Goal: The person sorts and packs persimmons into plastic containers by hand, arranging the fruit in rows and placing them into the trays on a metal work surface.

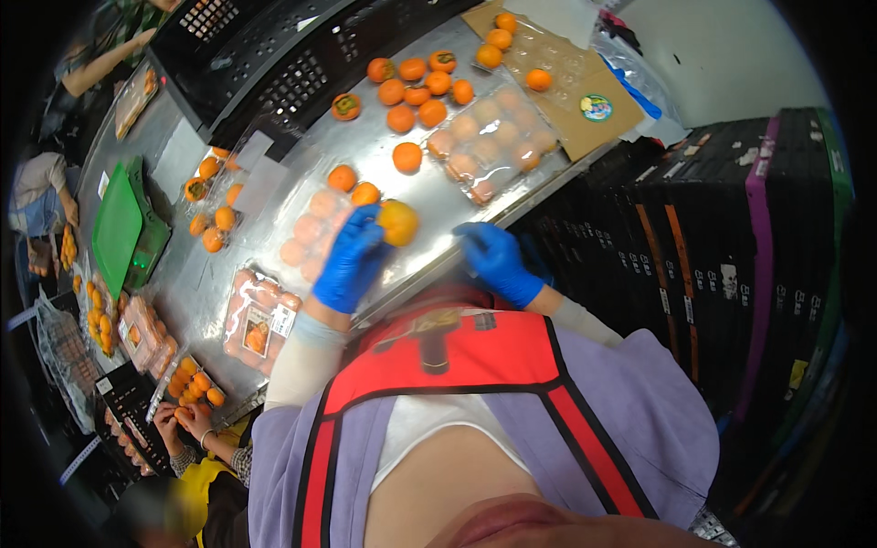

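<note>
Blue gloves cover both hands. My left hand [355,257] grips a yellow-orange persimmon [398,223] above the metal table [428,212]. Beneath and beside that hand lies a clear plastic tray of persimmons [312,229], with two loose persimmons just beyond it. My right hand [499,262] is at the table's near edge, fingers partly bent, with nothing visible in it. A closed clear pack of persimmons [490,140] sits past the right hand. More loose persimmons [416,94] are spread behind, some with green calyxes. A labelled pack [260,318] rests left of my left forearm.
A black perforated crate [274,61] stands at the back, a green scale [127,226] at left. Cardboard [582,116] with an empty clear tray lies at back right. Stacked black crates [719,274] rise at right. Another person's hands [183,421] handle persimmons at lower left; other people work farther off.
</note>
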